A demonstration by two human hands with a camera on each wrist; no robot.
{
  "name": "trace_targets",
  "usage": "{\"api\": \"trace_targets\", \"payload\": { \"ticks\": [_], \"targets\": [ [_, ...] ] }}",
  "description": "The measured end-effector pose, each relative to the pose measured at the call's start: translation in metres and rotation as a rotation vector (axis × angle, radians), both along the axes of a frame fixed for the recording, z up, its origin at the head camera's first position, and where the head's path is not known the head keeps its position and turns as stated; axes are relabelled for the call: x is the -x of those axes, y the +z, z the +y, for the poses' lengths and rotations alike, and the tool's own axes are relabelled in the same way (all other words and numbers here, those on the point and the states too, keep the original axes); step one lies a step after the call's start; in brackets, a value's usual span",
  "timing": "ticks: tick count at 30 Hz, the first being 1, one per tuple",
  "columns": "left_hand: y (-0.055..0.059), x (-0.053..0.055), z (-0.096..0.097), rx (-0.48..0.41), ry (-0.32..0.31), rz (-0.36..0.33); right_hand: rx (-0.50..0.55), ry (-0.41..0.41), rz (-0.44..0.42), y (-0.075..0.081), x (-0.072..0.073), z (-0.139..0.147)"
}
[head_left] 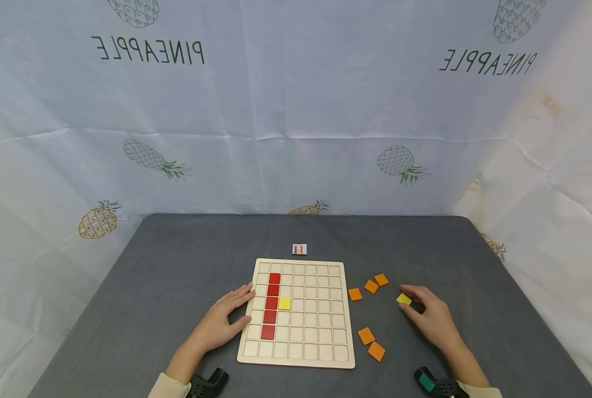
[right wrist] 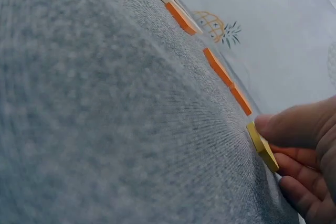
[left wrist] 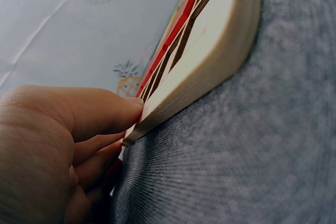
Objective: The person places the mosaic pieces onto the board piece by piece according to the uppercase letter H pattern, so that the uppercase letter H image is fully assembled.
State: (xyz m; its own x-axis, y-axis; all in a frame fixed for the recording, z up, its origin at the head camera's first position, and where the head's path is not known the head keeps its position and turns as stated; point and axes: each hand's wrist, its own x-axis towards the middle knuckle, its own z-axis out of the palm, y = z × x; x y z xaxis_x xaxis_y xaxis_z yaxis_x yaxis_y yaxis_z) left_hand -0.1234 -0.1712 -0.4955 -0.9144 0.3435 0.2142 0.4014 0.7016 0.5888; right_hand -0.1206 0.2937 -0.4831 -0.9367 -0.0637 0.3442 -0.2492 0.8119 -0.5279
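Observation:
A pale wooden grid board point(head_left: 320, 320) lies on the dark table. Several red tiles point(head_left: 271, 303) form a column in its second row of squares from the left, and one yellow tile point(head_left: 284, 303) sits just right of the middle red one. My left hand point(head_left: 219, 320) rests at the board's left edge, its thumb point(left wrist: 113, 111) touching the rim. Right of the board, my right hand point(head_left: 429, 318) pinches another yellow tile point(right wrist: 262, 148) between thumb and fingers, close over the table cloth.
Between the board and my right hand lie several loose orange tiles, with a group of three point(head_left: 371, 286) farther back and two point(head_left: 366, 335) nearer. A small patterned card point(head_left: 299, 249) is behind the board. A pineapple-print curtain point(head_left: 286, 171) hangs beyond the table point(head_left: 176, 254).

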Motion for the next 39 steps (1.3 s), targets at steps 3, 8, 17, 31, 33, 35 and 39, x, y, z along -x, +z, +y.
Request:
{"api": "trace_targets", "payload": {
  "ticks": [3, 8, 17, 31, 33, 35, 39],
  "targets": [
    [0.0, 0.0, 0.001, -0.001, 0.004, -0.005, -0.019, -0.003, 0.002, 0.0, 0.0, 0.001],
    [0.001, 0.001, 0.001, 0.011, 0.005, -0.007, -0.048, 0.0, 0.012, -0.001, 0.001, 0.002],
    [0.001, 0.001, 0.001, 0.016, 0.002, -0.006, -0.056, 0.002, 0.019, -0.004, 0.001, 0.001],
    [-0.001, 0.0, 0.0, 0.018, -0.005, -0.001, -0.002, 0.099, 0.054, 0.003, 0.005, -0.03],
    [-0.001, 0.0, 0.0, 0.013, -0.003, -0.002, 0.009, 0.118, 0.041, 0.005, 0.006, -0.036],
    [-0.001, 0.0, 0.0, 0.01, -0.002, 0.001, 0.013, 0.138, 0.032, 0.005, 0.007, -0.044],
    [-0.001, 0.0, 0.0, 0.01, 0.0, -0.002, 0.032, 0.194, 0.022, 0.008, 0.01, -0.061]
  ]
}}
